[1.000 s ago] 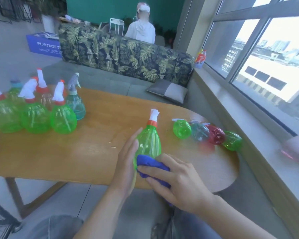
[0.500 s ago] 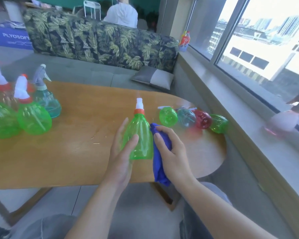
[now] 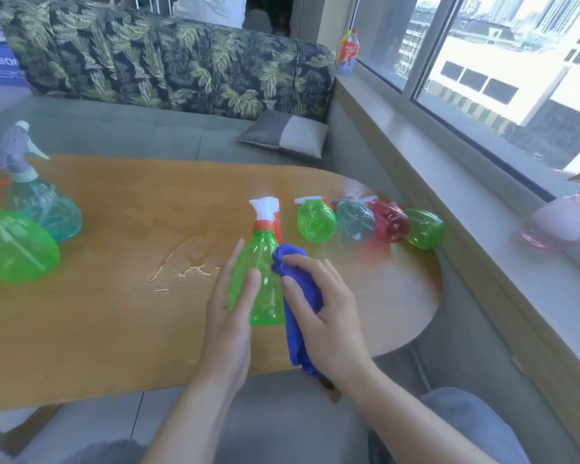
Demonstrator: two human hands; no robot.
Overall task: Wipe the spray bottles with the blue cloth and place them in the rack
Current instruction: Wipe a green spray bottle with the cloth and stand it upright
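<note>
OK, left hand (image 3: 228,316) grips upright green plastic spray bottle (image 3: 262,279) over wooden bench (image 3: 114,313); right hand (image 3: 322,316) pinches crumpled blue cloth (image 3: 298,296) against its side. Rotate bottle, wipe full circumference.

Wooden table (image 3: 114,329): 4 bottles (image 3: 369,222) lying at right end, upright bottles (image 3: 31,229) at left.
</note>
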